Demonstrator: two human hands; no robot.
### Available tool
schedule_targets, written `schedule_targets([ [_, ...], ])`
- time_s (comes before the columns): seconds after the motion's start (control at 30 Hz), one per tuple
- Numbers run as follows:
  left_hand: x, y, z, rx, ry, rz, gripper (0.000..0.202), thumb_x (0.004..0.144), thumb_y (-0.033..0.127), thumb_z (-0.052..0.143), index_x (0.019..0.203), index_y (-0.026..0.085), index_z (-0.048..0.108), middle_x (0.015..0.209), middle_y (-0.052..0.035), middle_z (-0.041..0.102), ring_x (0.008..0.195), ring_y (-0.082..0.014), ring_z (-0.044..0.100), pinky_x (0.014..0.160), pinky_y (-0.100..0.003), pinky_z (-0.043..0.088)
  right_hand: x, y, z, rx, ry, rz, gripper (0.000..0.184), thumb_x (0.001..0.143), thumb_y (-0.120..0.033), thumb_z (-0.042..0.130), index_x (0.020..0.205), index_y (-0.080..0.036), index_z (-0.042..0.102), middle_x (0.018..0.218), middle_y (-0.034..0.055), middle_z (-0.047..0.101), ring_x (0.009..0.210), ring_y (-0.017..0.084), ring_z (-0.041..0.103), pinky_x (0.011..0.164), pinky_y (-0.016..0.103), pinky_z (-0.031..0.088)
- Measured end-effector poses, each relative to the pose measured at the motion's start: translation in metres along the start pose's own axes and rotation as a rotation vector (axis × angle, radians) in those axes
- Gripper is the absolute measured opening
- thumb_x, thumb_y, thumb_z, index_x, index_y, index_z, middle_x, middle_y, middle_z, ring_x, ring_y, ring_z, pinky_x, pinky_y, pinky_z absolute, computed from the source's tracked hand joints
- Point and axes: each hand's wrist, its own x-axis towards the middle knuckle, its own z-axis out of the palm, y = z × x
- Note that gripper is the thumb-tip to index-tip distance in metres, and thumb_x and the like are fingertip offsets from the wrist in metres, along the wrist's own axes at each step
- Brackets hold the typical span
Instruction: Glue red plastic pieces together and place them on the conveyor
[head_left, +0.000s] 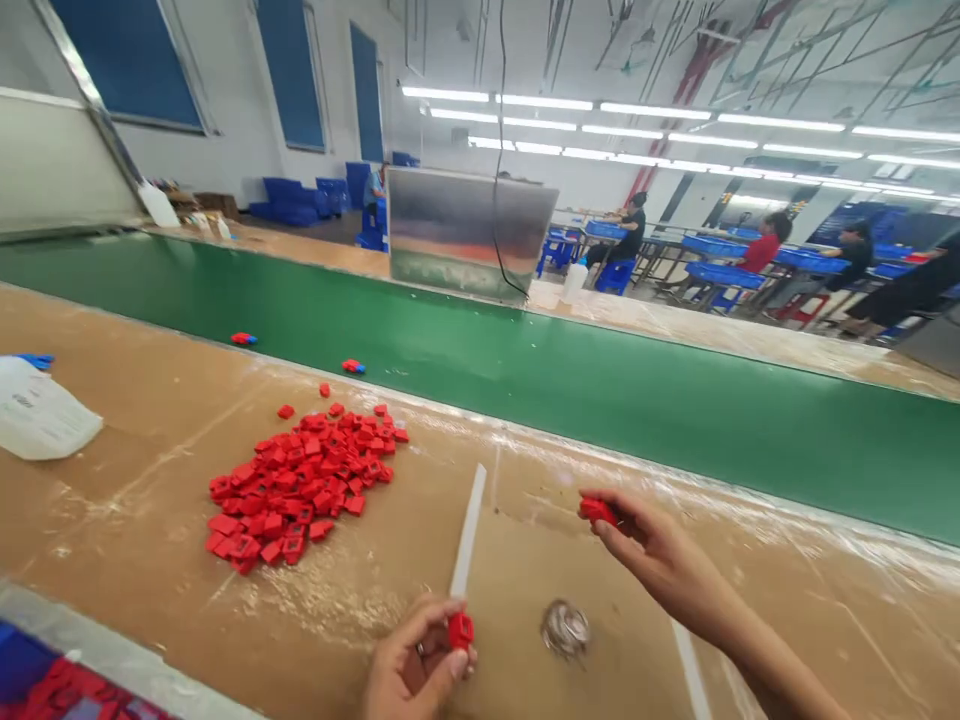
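Note:
My left hand (420,655) is closed on a small red plastic block (460,630) near the bottom middle, gripped between thumb and fingers. Over the table to the right, my right hand (637,530) pinches another red plastic piece (598,510) between its thumb and fingertips. A heap of similar red blocks (307,480) lies on the brown tabletop to the left of both hands. On the table between and below the hands sits a small coil of thin, shiny strands (565,629). A white strip (469,530) runs along the table just beyond my left hand.
A green conveyor belt (465,345) crosses behind the table, carrying two red-and-blue pieces (353,367). A white bag (45,410) lies at far left; a bin of red parts (67,695) is at bottom left. Several people sit at far benches (720,270).

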Motion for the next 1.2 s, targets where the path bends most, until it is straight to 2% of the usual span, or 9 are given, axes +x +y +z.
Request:
schedule_targets([
  [0.07,-0.004,0.005,0.012,0.068,-0.074,-0.018,0.036,0.072,0.041,0.08,0.102,0.022,0.076,0.095,-0.0064,0.065,0.08,-0.0189,0.066,0.074,-0.03,0.056,-0.042,-0.007,-0.006,0.082,0.021,-0.002,0.031,0.098,-0.041,0.048,0.122,-0.023,0.057,0.103,0.0064,0.068,0.091,0.021,0.066,0.078,0.034,0.055],
  [0.13,-0.008,0.007,0.023,0.106,-0.149,-0.057,0.034,0.075,0.039,0.077,0.105,0.022,0.074,0.095,-0.0057,0.064,0.083,-0.0189,0.065,0.076,-0.029,0.055,-0.072,-0.01,-0.008,0.072,0.023,0.005,0.03,0.099,-0.04,0.049,0.123,-0.025,0.058,0.108,0.0076,0.066,0.096,0.021,0.065,0.081,0.034,0.055],
  [0.23,-0.014,0.003,0.039,0.088,-0.241,-0.118,0.032,0.079,0.037,0.074,0.108,0.023,0.072,0.096,-0.0046,0.062,0.084,-0.0176,0.062,0.076,-0.029,0.055,-0.1,-0.006,-0.003,-0.005,0.053,0.006,0.03,0.1,-0.038,0.048,0.126,-0.026,0.058,0.111,0.0087,0.064,0.098,0.022,0.065,0.083,0.035,0.056],
  [0.33,-0.018,-0.003,0.049,0.108,-0.346,-0.12,0.029,0.082,0.033,0.071,0.109,0.024,0.071,0.095,-0.0031,0.059,0.082,-0.0159,0.059,0.075,-0.028,0.053,-0.113,0.002,0.009,-0.087,0.124,-0.008,0.032,0.1,-0.037,0.05,0.129,-0.026,0.055,0.108,0.0082,0.067,0.091,0.021,0.067,0.079,0.035,0.057],
  [0.47,-0.02,-0.004,0.048,0.229,-0.42,-0.111,0.03,0.086,0.03,0.068,0.116,0.025,0.069,0.095,-0.0027,0.058,0.08,-0.0138,0.058,0.073,-0.024,0.048,-0.115,0.002,0.026,-0.147,0.184,-0.063,0.024,0.101,-0.036,0.05,0.121,-0.024,0.058,0.103,0.0063,0.067,0.086,0.019,0.066,0.075,0.031,0.057],
  [0.67,-0.024,-0.001,0.044,0.24,-0.435,-0.112,0.031,0.087,0.028,0.066,0.118,0.024,0.068,0.096,-0.003,0.059,0.082,-0.0141,0.058,0.073,-0.025,0.047,-0.106,-0.005,0.037,-0.265,0.168,-0.154,0.025,0.103,-0.033,0.046,0.123,-0.024,0.057,0.111,0.0077,0.065,0.097,0.021,0.065,0.08,0.031,0.054],
  [1.2,-0.025,0.001,0.047,0.215,-0.42,-0.127,0.029,0.087,0.025,0.067,0.116,0.024,0.069,0.094,-0.001,0.059,0.081,-0.0122,0.058,0.073,-0.022,0.045,-0.103,-0.011,0.036,-0.446,0.123,-0.206,0.027,0.105,-0.031,0.04,0.125,-0.022,0.056,0.103,0.009,0.063,0.087,0.021,0.064,0.072,0.033,0.052],
])
